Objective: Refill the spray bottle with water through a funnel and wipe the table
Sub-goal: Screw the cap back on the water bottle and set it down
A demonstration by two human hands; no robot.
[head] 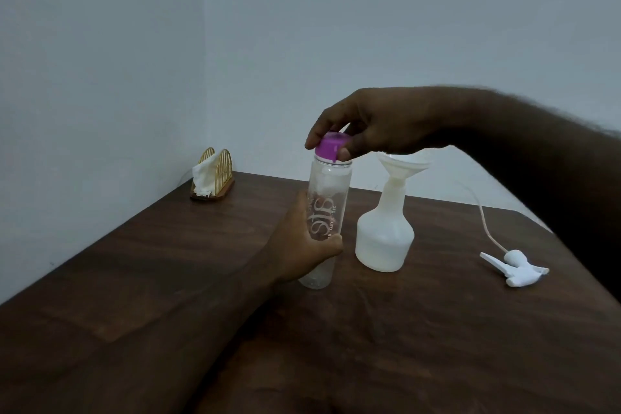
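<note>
A clear water bottle (327, 198) stands upright on the dark wooden table (168, 262). My left hand (302, 245) grips its lower body. My right hand (369, 124) comes from above and pinches the bottle's purple cap (331, 144), which sits on the neck. Just to the right stands the white spray bottle (384, 239) with a white funnel (405, 163) in its neck; liquid shows in its lower part. Its white trigger head (517, 269) with a thin tube (487, 225) lies on the table at the right.
A gold wire napkin holder (215, 175) with a white cloth in it stands at the table's far left corner against the wall. The table's left edge runs diagonally toward me. Bare wood lies in front of the bottles.
</note>
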